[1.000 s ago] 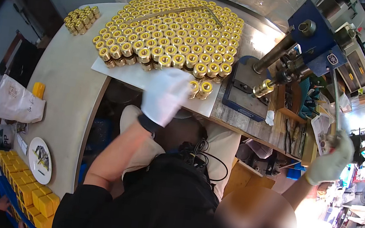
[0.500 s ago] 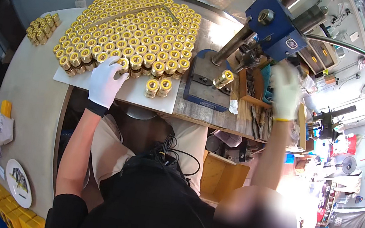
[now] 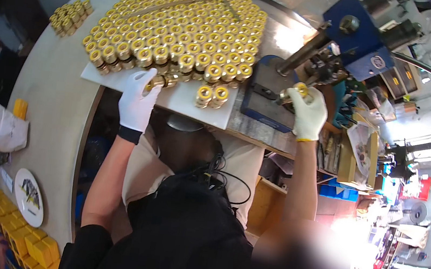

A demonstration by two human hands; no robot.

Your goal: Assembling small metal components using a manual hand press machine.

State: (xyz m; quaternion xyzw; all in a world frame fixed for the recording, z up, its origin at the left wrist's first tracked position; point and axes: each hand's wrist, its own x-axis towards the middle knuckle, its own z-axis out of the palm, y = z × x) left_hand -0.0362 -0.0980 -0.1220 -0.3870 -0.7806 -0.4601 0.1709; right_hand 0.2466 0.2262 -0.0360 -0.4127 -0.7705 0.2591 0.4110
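No lettering can be read; the pale badge (image 3: 377, 61) low on the blue arbor press head (image 3: 359, 43) is too small.

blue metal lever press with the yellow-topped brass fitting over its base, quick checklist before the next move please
1. Right white-gloved hand on the yellow-topped brass fitting: ok
2. Right hand clear of the blue metal lever press: not ok, it is over the base
3. Silver rod lever free of both hands: ok
4. Left white-gloved hand firmly gripping a brass piece: cannot tell
5. Two separate brass fittings upright on the flat white board: ok
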